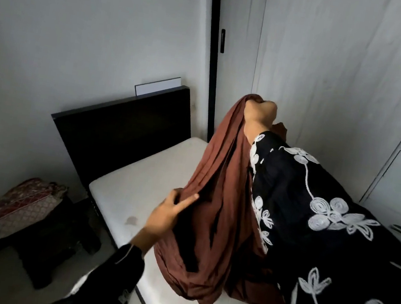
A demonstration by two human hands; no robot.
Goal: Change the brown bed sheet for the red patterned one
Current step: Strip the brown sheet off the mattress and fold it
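One brown sheet (214,206) hangs over a stained mattress (139,168) (dark headboard (120,124) behind).

No readable text, label, brand, number or sign anywhere in view.

Brown sheet lifted off the bed, red sheet lying folded.
The brown sheet (214,206) is plain rust-brown, gathered into long hanging folds at the picture's centre. Its top bunch, at 12 o'clock, is gripped in the right hand (259,114). A fold on its 9 o'clock edge is held by the left hand (172,212), and its 6 o'clock end pools on the bare white mattress (144,169). The red sheet (26,201), red with a pale lattice pattern, lies as a loose folded bundle at 8 o'clock, well apart from the brown sheet.
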